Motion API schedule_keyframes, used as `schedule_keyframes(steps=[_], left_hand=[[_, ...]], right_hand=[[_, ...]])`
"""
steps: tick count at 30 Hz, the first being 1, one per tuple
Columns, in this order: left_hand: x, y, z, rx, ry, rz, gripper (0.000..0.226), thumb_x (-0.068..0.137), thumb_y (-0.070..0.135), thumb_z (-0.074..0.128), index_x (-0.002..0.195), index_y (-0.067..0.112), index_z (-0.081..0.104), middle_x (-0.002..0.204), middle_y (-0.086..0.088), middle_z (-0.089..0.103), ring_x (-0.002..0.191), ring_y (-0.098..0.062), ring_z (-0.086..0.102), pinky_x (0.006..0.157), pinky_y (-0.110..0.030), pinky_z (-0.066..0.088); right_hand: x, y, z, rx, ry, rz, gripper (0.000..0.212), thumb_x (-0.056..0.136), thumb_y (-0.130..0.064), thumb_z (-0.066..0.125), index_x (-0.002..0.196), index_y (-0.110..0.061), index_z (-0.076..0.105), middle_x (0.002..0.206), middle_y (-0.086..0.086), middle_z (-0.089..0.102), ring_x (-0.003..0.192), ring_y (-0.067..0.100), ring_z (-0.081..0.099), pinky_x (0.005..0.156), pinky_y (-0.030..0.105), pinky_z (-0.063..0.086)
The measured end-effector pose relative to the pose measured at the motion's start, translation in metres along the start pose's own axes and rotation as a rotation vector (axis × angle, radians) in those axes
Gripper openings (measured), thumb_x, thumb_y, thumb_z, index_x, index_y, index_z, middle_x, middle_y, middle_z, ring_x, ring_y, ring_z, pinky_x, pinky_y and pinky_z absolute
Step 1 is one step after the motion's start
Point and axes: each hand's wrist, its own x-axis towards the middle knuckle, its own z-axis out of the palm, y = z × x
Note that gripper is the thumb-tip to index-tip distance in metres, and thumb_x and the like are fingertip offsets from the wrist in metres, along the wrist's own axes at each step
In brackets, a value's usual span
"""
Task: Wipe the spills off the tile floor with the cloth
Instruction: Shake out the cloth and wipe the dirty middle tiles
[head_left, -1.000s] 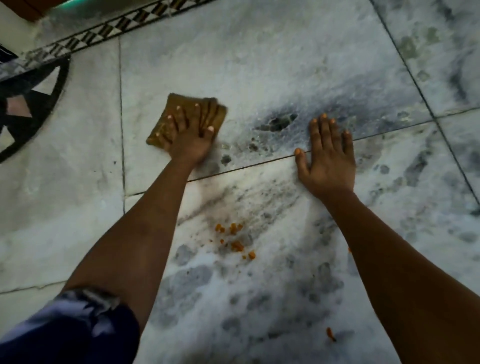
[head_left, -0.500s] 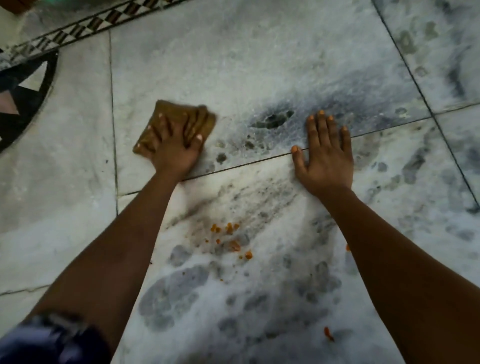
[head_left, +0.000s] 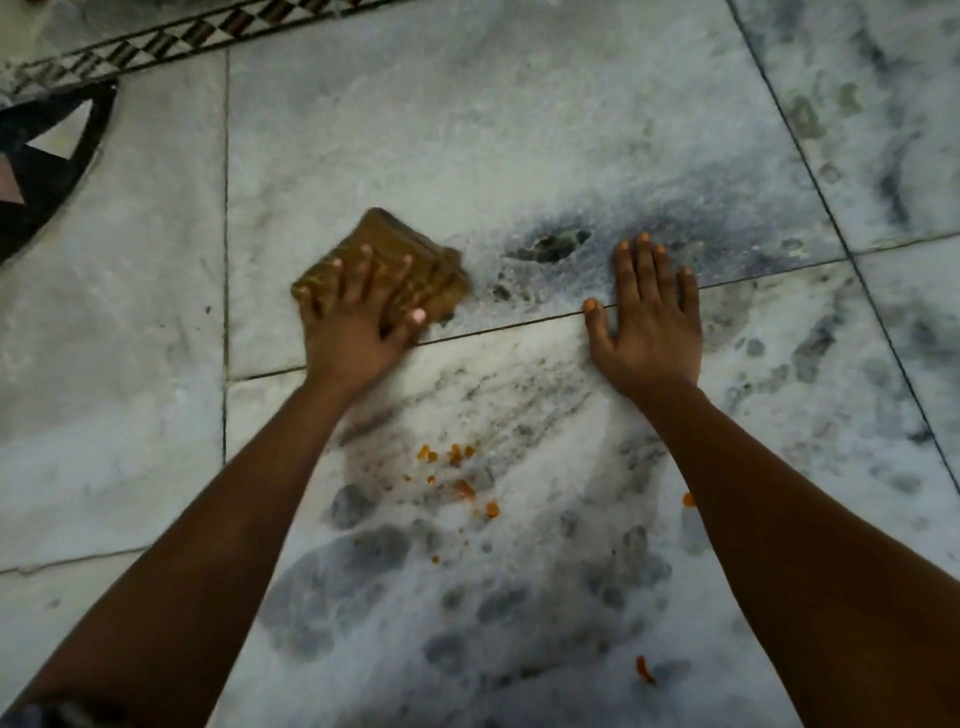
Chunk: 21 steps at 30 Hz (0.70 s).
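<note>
Cloth (head_left: 387, 267), brown and folded, lies on tile floor (head_left: 467, 130) just above grout line. Our left hand (head_left: 358, 317) presses flat on it, fingers spread and straight, not curled round it. Our right hand (head_left: 647, 322) rests palm-down on bare tile across same grout line, fingers straight, holding nothing. Orange crumbs (head_left: 457, 467) scattered on dark smeared patch between our forearms. Dark blotch (head_left: 550, 247) between both hands.

Under the left hand (head_left: 358, 322), a ribbed brown cloth (head_left: 400, 270); around it, glossy veined marble floor (head_left: 467, 130), smeared wet.
</note>
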Motion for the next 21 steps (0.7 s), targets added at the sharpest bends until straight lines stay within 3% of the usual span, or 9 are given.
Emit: schedule_keyframes(steps=[3, 7, 10, 13, 16, 18, 21], left_hand=[[0.051, -0.001, -0.012, -0.016, -0.045, -0.146, 0.063, 0.091, 0.059, 0.036, 0.147, 0.04, 0.013, 0.159, -0.004, 0.004, 0.144, -0.034, 0.006, 0.112, -0.06, 0.005], [0.076, 0.029, -0.034, 0.049, -0.019, -0.118, 0.049, 0.096, 0.036, 0.042, 0.141, 0.016, 0.036, 0.14, -0.023, 0.041, 0.123, -0.043, 0.043, 0.098, -0.05, 0.038], [0.045, 0.037, -0.046, 0.146, 0.01, -0.077, 0.034, 0.099, 0.013, 0.035, 0.129, 0.006, 0.047, 0.127, -0.023, 0.052, 0.116, -0.04, 0.051, 0.092, -0.047, 0.042], [0.005, 0.029, -0.052, 0.06, 0.011, -0.056, 0.03, 0.097, 0.01, 0.038, 0.122, 0.006, 0.055, 0.121, -0.018, 0.059, 0.11, -0.037, 0.055, 0.086, -0.038, 0.045], [-0.034, 0.01, -0.065, -0.041, 0.054, -0.03, 0.037, 0.093, 0.015, 0.044, 0.13, 0.019, 0.051, 0.112, -0.016, 0.063, 0.1, -0.037, 0.059, 0.07, -0.033, 0.041], [-0.06, -0.005, -0.08, -0.137, 0.143, 0.002, 0.042, 0.093, 0.018, 0.046, 0.133, 0.03, 0.048, 0.108, -0.013, 0.067, 0.098, -0.035, 0.061, 0.073, -0.036, 0.046], [-0.099, -0.025, -0.105, -0.275, 0.23, -0.001, 0.041, 0.091, 0.018, 0.05, 0.13, 0.031, 0.051, 0.102, -0.008, 0.07, 0.096, -0.032, 0.063, 0.077, -0.037, 0.049]], right_hand=[[0.001, 0.0, -0.002, -0.006, -0.01, -0.006, 0.078, 0.084, -0.055, 0.006, 0.15, -0.013, 0.012, 0.157, 0.008, 0.008, 0.145, 0.021, 0.004, 0.117, 0.04, -0.001], [0.002, -0.004, -0.007, -0.032, -0.059, -0.009, 0.076, 0.086, -0.055, 0.007, 0.15, -0.015, 0.008, 0.158, 0.006, 0.004, 0.145, 0.02, 0.001, 0.116, 0.038, -0.003], [0.008, -0.006, -0.02, -0.083, -0.197, 0.016, 0.067, 0.095, -0.052, 0.014, 0.15, -0.016, -0.002, 0.158, 0.005, -0.006, 0.145, 0.019, -0.006, 0.116, 0.038, -0.004], [0.001, -0.011, -0.035, -0.136, -0.307, 0.022, 0.069, 0.096, -0.052, 0.018, 0.149, -0.014, -0.005, 0.157, 0.006, -0.01, 0.145, 0.019, -0.007, 0.117, 0.038, -0.003], [-0.027, -0.022, -0.041, -0.106, -0.272, 0.006, 0.067, 0.097, -0.05, 0.017, 0.149, -0.011, -0.001, 0.158, 0.006, -0.007, 0.145, 0.018, -0.005, 0.116, 0.037, -0.002], [-0.048, -0.027, -0.045, -0.064, -0.26, -0.014, 0.065, 0.098, -0.047, 0.017, 0.149, -0.011, -0.001, 0.158, 0.006, -0.006, 0.145, 0.017, -0.005, 0.116, 0.036, -0.002], [-0.074, -0.032, -0.056, -0.069, -0.265, -0.06, 0.064, 0.098, -0.046, 0.016, 0.149, -0.01, -0.001, 0.158, 0.006, -0.006, 0.145, 0.017, -0.004, 0.116, 0.035, -0.003]])
